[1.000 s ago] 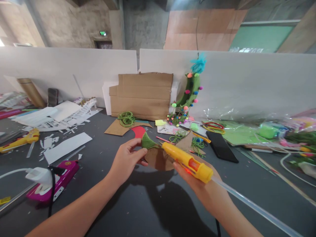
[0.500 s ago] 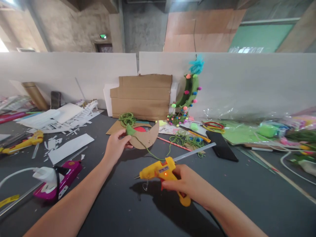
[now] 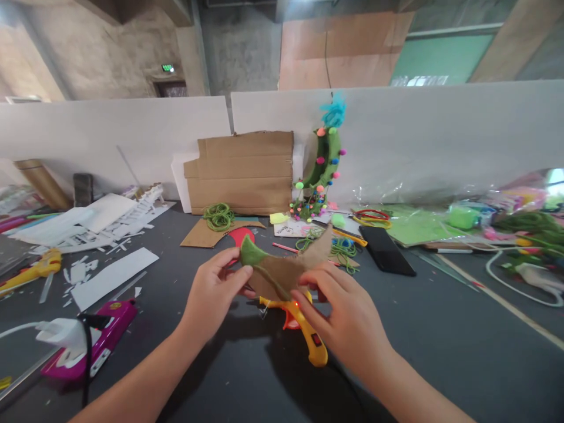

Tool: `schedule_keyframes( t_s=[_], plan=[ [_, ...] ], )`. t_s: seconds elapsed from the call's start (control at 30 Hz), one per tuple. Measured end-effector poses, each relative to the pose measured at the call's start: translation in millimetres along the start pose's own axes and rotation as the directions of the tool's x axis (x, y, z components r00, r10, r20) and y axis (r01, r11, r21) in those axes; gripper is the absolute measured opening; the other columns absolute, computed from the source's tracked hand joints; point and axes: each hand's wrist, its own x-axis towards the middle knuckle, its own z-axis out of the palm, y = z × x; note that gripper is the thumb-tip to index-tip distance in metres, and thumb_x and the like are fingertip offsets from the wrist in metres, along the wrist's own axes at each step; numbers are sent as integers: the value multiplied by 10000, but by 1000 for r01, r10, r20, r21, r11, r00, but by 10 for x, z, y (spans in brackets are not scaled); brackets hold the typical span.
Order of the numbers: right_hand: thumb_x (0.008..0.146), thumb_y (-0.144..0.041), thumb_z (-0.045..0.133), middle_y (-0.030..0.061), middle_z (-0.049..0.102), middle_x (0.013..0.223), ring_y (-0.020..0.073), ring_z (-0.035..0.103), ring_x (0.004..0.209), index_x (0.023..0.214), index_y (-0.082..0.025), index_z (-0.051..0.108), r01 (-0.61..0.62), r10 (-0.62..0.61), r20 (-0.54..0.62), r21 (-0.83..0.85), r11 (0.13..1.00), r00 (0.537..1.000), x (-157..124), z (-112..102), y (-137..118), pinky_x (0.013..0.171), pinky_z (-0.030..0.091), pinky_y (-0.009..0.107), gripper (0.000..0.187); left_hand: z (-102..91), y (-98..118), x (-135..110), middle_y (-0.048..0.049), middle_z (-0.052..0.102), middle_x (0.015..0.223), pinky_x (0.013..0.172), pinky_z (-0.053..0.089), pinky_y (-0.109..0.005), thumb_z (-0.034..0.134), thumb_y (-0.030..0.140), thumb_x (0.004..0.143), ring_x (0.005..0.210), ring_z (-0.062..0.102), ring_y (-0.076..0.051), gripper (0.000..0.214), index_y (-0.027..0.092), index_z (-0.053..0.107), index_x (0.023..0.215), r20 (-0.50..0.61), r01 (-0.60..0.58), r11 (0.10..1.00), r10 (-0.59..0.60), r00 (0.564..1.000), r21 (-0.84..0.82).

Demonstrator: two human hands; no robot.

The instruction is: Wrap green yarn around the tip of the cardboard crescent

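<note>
A brown cardboard crescent (image 3: pixel 277 273) is held up in front of me, its left tip wrapped in green yarn (image 3: pixel 252 252). My left hand (image 3: pixel 220 288) pinches the crescent beside the wrapped tip, thumb in front. From there a loose yarn strand crosses the cardboard to the fingertips of my right hand (image 3: pixel 343 311), which are closed on it close to the cardboard's lower edge. Below and behind the crescent lies a yellow glue gun (image 3: pixel 308 335) with its red light on; the crescent and my right fingers hide part of it.
At left are a magenta power strip (image 3: pixel 112 329) with a white plug, another yellow glue gun (image 3: pixel 33 273) and white paper scraps (image 3: pixel 114 276). Behind stand a cardboard sheet (image 3: pixel 242 170) and a pompom-covered green crescent (image 3: pixel 328 155). A black phone (image 3: pixel 388 249) lies at right.
My right hand has put the glue gun on the table and moved to the yarn. My left hand has brought the crescent nearer and to the right. The view has shifted slightly right.
</note>
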Motion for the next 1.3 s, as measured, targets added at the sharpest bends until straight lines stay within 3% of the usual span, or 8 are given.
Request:
schedule_keyframes(
  t_s=[0.13,0.23,0.33,0.43,0.6,0.7,0.97,1.3],
  plan=[
    [803,-198,509,62,546,765,187,495,717,721,-160,569,85,-83,-34,83,993,996,-36,18,-71,659,395,316,109,117,-40,-110,24,610,671,556,576,-270,587,254,739,592,589,-130,209,188,638,931,98,92,995,-95,991,31],
    [774,-132,485,35,529,726,163,493,676,647,-179,501,-67,47,80,264,962,996,-24,30,-91,623,398,294,136,152,-76,-128,30,610,637,560,572,-283,586,267,743,534,569,-121,203,190,637,923,100,107,992,-114,988,69],
    [769,-149,453,1,546,695,130,535,624,650,-202,412,-372,234,298,592,715,925,12,-9,-97,569,418,251,137,156,-89,-122,35,604,596,557,567,-282,582,271,748,508,562,-119,206,188,635,929,99,109,989,-118,988,96],
    [808,-244,428,-46,508,591,95,499,477,734,-206,437,-560,288,482,687,462,828,44,-63,-83,462,388,208,84,157,-86,-125,30,617,638,548,565,-274,583,260,747,539,568,-122,230,191,635,960,117,102,990,-114,987,102],
    [742,-251,564,-48,486,563,99,460,527,746,-213,599,-429,321,296,459,778,899,44,-88,-8,471,330,197,53,172,-58,-144,26,615,641,531,560,-260,574,229,749,559,569,-122,259,183,640,995,180,127,989,-140,974,82],
    [772,-287,542,-49,494,531,100,447,491,768,-232,633,-401,331,244,346,849,912,29,-88,29,453,302,204,107,178,-36,-143,14,622,666,510,555,-256,574,216,746,573,568,-125,278,177,639,1014,243,157,987,-162,956,40],
    [789,-266,511,-6,666,687,142,571,608,835,-237,693,-439,322,330,389,810,887,48,-103,49,535,370,227,190,148,-31,-133,-7,628,721,499,531,-241,599,227,734,606,558,-131,286,189,650,1013,310,171,985,-159,937,-11],
    [758,-250,529,-17,579,565,122,494,540,701,-177,666,-527,360,423,396,752,831,83,-119,-5,478,317,216,165,162,-35,-132,20,585,655,567,440,-193,545,168,740,636,531,-117,250,199,655,963,293,129,991,-135,947,39]
  ],
)
